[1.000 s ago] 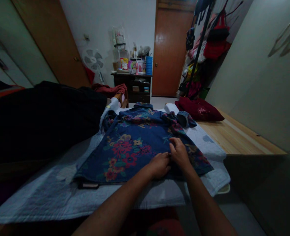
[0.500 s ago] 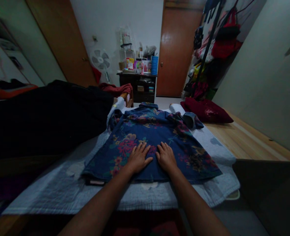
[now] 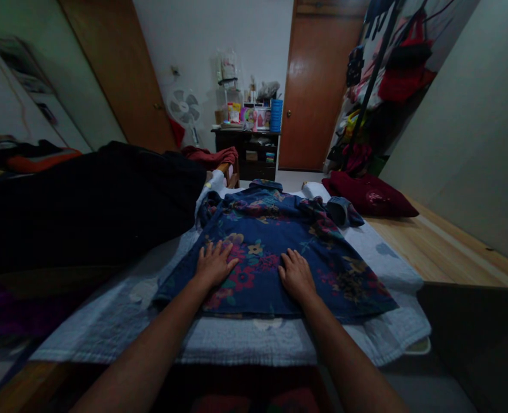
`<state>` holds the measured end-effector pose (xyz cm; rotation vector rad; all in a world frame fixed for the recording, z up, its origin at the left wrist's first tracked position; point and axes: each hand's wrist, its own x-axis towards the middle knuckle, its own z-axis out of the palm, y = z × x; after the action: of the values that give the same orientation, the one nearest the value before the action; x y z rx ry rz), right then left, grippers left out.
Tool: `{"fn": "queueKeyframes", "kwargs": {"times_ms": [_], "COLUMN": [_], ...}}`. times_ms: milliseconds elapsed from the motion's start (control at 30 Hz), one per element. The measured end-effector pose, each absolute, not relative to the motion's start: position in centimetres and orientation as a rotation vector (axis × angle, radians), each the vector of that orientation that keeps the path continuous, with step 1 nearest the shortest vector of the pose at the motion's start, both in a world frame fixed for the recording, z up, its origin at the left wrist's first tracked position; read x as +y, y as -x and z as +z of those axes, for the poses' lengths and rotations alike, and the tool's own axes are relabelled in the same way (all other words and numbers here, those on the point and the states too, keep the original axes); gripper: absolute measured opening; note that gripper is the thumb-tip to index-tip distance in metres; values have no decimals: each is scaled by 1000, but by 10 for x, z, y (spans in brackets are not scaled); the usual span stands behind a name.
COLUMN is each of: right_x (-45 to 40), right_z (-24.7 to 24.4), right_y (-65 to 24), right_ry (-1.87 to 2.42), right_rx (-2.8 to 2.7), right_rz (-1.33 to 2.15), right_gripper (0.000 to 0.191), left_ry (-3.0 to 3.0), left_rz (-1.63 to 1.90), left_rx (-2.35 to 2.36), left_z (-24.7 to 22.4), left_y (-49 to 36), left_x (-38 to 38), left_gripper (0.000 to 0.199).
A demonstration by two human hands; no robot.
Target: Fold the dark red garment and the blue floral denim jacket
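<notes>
The floral garment [image 3: 262, 229] is spread on the pale cloth [image 3: 245, 344]; the left hand [image 3: 213, 266] and right hand [image 3: 297, 275] are laid open upon it, nothing being gripped. Smoothing is presumably being performed; light outward pressure would next be needed.

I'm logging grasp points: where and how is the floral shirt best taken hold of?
Probably pinch both ends of the hem, coming from the person's side: the floral shirt lies spread out, collar at the far end, hem toward the person. The left hand and right hand rest on it, open.
</notes>
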<state>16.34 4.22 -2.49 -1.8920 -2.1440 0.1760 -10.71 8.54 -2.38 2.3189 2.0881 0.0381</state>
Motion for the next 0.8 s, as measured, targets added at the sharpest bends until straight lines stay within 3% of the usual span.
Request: {"fn": "queueKeyframes", "kwargs": {"times_ms": [267, 600, 800], "right_x": [38, 23, 22], "right_z": [-14, -19, -17], "right_y": [-141, -122, -122], "right_ry": [1890, 1686, 1695], "right_rx": [-2177, -2303, -2294], "right_rz": [425, 308, 291], "right_gripper": [54, 48, 48], "left_ry": [-2477, -2468, -2155], "left_rz": [154, 242, 72], "left_rx": [2029, 2387, 2505], "left_z": [-27, -13, 15], "left_y": [128, 143, 153], "left_x": [79, 52, 48], "left_gripper": [54, 41, 53]}}
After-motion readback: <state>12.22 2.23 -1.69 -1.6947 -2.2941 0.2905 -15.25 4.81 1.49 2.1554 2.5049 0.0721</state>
